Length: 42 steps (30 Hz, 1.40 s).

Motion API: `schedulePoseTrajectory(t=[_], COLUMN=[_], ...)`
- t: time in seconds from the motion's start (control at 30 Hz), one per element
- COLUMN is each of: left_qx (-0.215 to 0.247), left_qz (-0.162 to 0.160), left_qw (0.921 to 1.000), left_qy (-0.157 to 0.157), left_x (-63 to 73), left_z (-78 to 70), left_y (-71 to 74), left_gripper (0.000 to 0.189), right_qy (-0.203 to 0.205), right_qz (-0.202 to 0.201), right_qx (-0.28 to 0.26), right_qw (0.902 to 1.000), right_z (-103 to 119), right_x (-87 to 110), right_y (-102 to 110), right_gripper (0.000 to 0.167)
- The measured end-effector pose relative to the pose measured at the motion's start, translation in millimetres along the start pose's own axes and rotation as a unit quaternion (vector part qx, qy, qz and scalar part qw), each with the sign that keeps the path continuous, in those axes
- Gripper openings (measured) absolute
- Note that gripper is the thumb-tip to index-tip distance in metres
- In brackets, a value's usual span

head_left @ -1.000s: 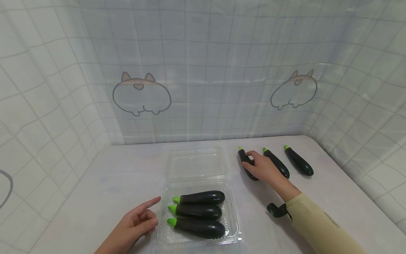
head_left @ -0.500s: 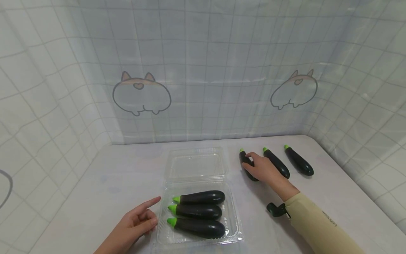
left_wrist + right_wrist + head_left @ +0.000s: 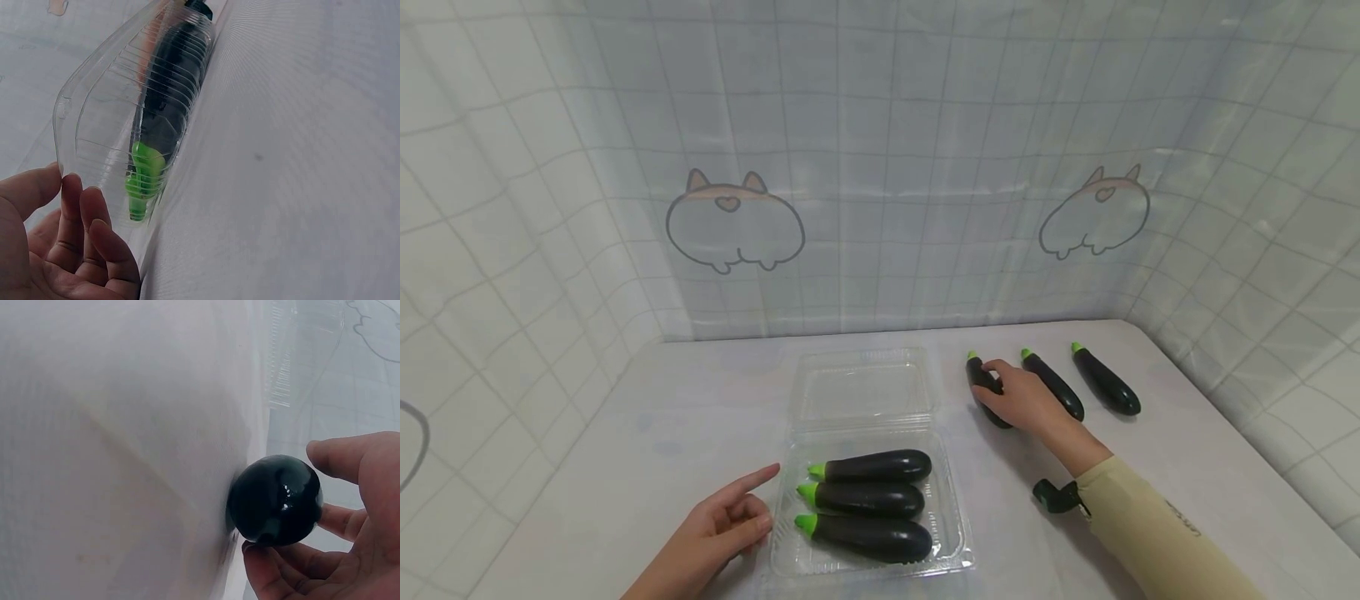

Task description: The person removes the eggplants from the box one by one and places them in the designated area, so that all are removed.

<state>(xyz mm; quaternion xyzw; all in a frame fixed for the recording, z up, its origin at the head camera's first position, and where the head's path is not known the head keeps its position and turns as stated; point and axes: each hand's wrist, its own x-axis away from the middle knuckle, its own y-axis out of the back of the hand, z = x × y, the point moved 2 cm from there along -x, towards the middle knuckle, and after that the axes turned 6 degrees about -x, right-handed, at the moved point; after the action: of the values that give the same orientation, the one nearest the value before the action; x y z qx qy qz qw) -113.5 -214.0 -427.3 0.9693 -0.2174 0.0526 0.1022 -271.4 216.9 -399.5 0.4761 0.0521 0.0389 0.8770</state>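
My right hand [image 3: 1026,398] holds a dark eggplant [image 3: 977,373] with a green stem, lying on the table right of the open container. In the right wrist view the rounded end of this eggplant [image 3: 275,500] sits between thumb and fingers, close to the tabletop. My left hand [image 3: 722,527] is at the left side of a clear plastic clamshell container [image 3: 952,508]. Seen from the left wrist, its thumb and forefinger pinch the container's rim [image 3: 59,131]. Inside the container, three eggplants [image 3: 872,500] lie side by side, stems to the left.
Two more eggplants, a nearer one [image 3: 1054,385] and a farther one [image 3: 1107,382], lie right of the gripped one. The container's lid [image 3: 862,387] is folded back on the white table [image 3: 700,417]. A grid-patterned curtain [image 3: 880,208] encloses the back and sides.
The eggplant under my right hand has shifted slightly towards me, and the hand's grip has moved a little with it. The left hand and the container stay where they were.
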Motion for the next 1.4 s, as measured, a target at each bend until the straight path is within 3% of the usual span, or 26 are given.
schedulePoseTrajectory(t=[0.43,0.83,1.07,1.4], left_qx=[0.010,0.008,0.023,-0.004], left_qz=[0.004,-0.010,-0.009,-0.028], left_qw=[0.9999,0.9998,0.9997,0.9995], left_qy=[-0.011,0.018,0.002,0.010], left_x=[-0.6,2.1,2.1,0.2], left_z=[1.5,0.1,-1.5,-2.4], left_y=[0.0,-0.2,-2.6,-4.9], left_gripper=[0.064,0.066,0.064,0.065], right_qy=[0.018,0.099,0.141,0.176], right_qz=[-0.005,-0.034,-0.035,-0.028], right_qx=[0.027,0.031,0.009,-0.010], right_qw=[0.9994,0.9940,0.9893,0.9840], right_z=[1.8,33.9,51.6,63.0], right_x=[1.3,18.5,34.9,51.2], right_y=[3.7,21.7,25.7,24.8], right_gripper=[0.060,0.058,0.055,0.054])
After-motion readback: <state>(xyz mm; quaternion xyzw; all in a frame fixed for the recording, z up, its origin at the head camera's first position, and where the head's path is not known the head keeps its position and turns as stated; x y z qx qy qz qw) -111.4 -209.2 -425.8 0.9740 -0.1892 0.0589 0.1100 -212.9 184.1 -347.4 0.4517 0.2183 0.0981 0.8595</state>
